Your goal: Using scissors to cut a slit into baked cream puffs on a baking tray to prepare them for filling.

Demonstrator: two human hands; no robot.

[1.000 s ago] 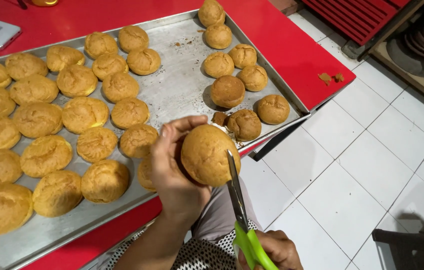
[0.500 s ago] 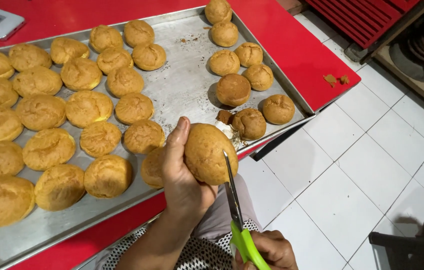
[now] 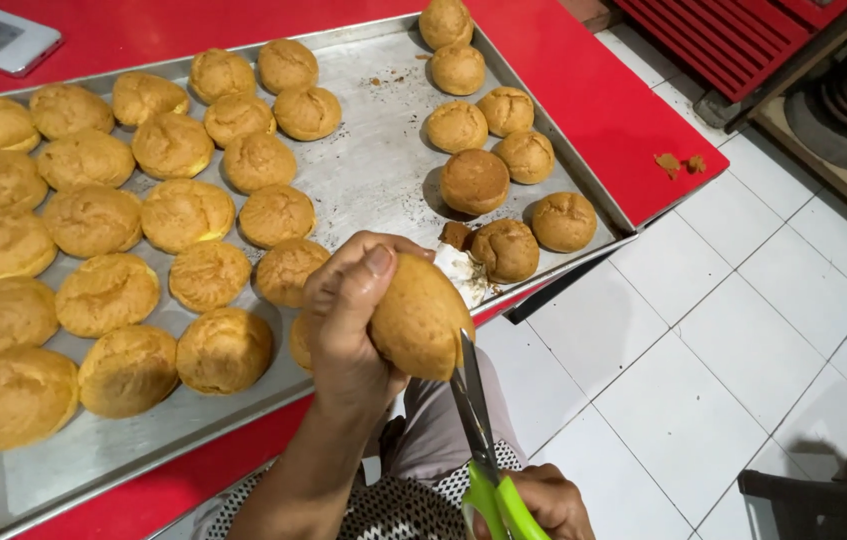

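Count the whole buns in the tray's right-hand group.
8: two buns at the far corner of the tray, four mid-group, two nearest the front edge. The left hand holds a ninth bun against the right hand's scissors and may hide more.

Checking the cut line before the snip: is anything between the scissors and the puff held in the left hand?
Nothing visible. The scissors, held by the right hand, have their blades right at the lower edge of the puff. The left hand holds the puff from the other side, its fingers away from the blades.
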